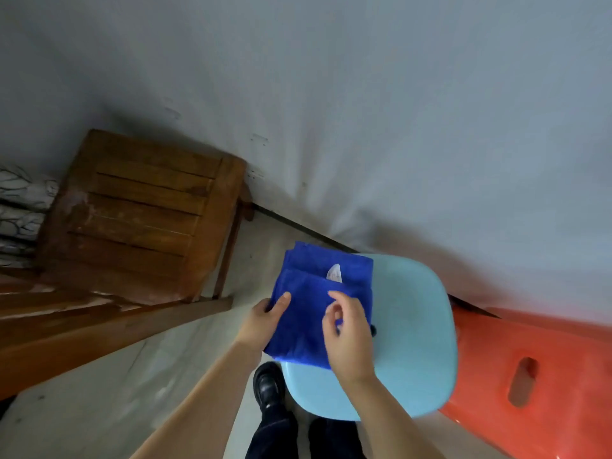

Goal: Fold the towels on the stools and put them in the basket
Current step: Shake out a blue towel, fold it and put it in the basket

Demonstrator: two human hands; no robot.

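A folded blue towel (308,293) lies on the left part of a light blue stool (410,326), its left edge hanging past the seat. A white label shows in its upper fold. My left hand (265,321) grips the towel's left edge, thumb on top. My right hand (347,332) rests over the towel's right side with fingers curled, pinching the cloth near the middle. No basket is in view.
An orange plastic stool (536,376) with a slot in its seat stands right of the blue one, against the grey wall. A wooden chair (139,213) stands at left, with wooden slats below it. My black shoe (268,385) is on the pale floor.
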